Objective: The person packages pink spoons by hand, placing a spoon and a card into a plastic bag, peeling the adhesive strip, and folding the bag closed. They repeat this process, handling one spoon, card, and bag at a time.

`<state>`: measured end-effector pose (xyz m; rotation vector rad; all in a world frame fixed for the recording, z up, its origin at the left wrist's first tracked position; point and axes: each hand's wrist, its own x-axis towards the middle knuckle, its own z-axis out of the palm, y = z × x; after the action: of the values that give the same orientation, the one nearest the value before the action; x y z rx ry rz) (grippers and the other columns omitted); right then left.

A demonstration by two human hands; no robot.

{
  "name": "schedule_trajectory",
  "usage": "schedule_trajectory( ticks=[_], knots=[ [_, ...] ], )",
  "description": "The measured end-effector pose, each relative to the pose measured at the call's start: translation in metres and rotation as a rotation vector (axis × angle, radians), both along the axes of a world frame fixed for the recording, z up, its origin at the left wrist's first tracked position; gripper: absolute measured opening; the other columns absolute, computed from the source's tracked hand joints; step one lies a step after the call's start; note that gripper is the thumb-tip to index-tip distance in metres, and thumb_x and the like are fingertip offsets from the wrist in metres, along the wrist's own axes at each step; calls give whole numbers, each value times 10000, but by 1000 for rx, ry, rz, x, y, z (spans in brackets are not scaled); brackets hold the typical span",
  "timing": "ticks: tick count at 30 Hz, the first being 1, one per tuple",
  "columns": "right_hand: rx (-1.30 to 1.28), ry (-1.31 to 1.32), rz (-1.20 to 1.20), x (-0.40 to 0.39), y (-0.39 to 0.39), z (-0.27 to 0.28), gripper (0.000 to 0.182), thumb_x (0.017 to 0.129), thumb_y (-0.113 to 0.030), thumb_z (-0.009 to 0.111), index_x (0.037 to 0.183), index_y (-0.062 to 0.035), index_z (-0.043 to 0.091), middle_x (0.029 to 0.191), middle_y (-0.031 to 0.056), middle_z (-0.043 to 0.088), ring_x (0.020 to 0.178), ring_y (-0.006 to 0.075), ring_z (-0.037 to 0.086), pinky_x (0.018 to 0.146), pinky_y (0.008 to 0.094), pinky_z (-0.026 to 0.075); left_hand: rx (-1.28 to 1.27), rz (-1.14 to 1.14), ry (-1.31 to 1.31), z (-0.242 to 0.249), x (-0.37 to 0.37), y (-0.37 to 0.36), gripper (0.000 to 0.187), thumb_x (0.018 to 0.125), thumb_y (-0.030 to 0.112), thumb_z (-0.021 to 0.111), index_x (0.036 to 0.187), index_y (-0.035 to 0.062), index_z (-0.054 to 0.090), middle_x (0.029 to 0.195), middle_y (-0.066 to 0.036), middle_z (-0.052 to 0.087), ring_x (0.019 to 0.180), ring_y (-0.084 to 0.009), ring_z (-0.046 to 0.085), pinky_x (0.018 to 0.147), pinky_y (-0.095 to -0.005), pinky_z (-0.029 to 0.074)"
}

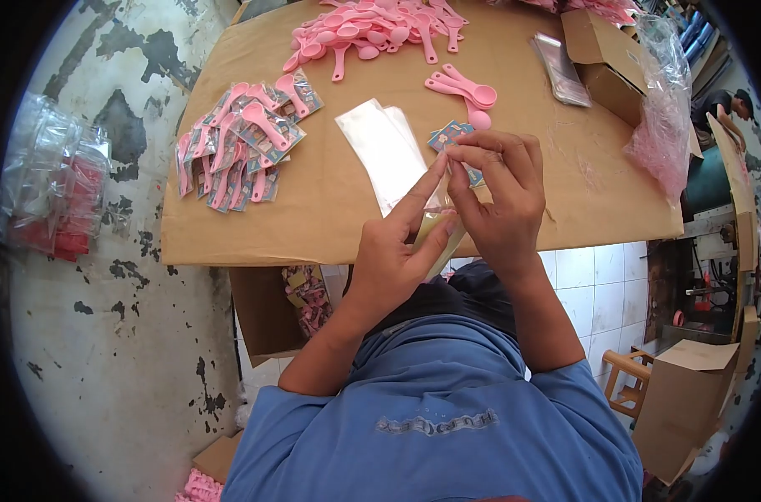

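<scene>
A clear plastic bag (pixel 433 224) is held upright between both hands at the near edge of the table. My left hand (pixel 401 255) grips it between thumb and fingers. My right hand (pixel 504 188) pinches its upper end, fingertips touching the left index finger. A blue printed card (pixel 450 134) lies just beyond the right fingertips, partly covered by that hand. Left of the hands is a stack of flat clear bags (pixel 382 149). Some loose pink measuring spoons (pixel 479 94) lie beyond the card. Bagged pink spoons with cards (pixel 240 140) are heaped at the left.
A large pile of pink spoons (pixel 368 29) covers the far edge. At the right are a bundle of clear packets (pixel 559 71), a cardboard box (pixel 606 63) and crumpled plastic wrap (pixel 658 117). An open carton (pixel 266 314) stands below the table. Another person (pixel 722 109) is at far right.
</scene>
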<state>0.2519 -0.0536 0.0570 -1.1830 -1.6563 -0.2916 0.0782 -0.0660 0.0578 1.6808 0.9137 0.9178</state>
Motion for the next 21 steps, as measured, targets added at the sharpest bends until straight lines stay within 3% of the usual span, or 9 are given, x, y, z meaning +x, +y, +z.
schedule_trajectory(
  ticks=[3,7,10,12,15,18,21],
  knots=[
    [-15,-24,1,6,1,4,206,781,-13,780,974,-73,736,1058,70,707,983,265,632,855,397,502,-3,-48,38,-4,-1,2,661,1015,93,675,1617,29,410,744,21,617,716,4,536,629,-173,364],
    [-54,65,-100,27,4,9,166,837,-19,759,995,-60,733,1053,78,717,1019,237,652,905,364,499,-128,-149,-93,-6,-2,3,677,1030,92,665,1632,26,361,996,-136,769,899,-69,682,757,-205,499],
    [-147,411,72,68,7,21,102,925,-34,720,1027,-26,723,1124,85,724,1054,188,663,962,323,491,-249,-122,-288,-12,-2,0,684,1038,95,663,1635,24,336,1126,-214,775,965,-121,722,805,-247,559],
    [-260,662,300,89,-5,49,96,984,-58,686,1048,7,715,1183,108,716,1072,149,656,995,303,480,-291,-78,-353,-10,-7,5,692,1039,95,662,1638,28,322,1126,-222,771,963,-139,733,809,-264,575],
    [-220,539,350,95,-25,88,124,976,-57,677,1061,19,727,1200,143,707,1115,168,650,1009,333,482,-314,-53,-385,-7,-11,10,693,1042,94,656,1641,35,313,1124,-227,769,964,-152,743,812,-270,587],
    [-189,68,233,81,-21,93,139,931,-51,706,1056,-14,754,1203,135,709,1139,202,655,1020,358,480,-313,-70,-403,-4,-8,10,691,1043,92,655,1642,40,315,1122,-229,769,962,-153,746,816,-264,588],
    [-233,8,166,41,-16,67,237,835,-37,787,1071,-57,778,1169,123,700,1123,279,667,961,386,527,-313,-80,-430,-2,-1,8,689,1041,89,659,1641,43,323,1111,-215,769,953,-142,742,808,-257,584]
  ],
)
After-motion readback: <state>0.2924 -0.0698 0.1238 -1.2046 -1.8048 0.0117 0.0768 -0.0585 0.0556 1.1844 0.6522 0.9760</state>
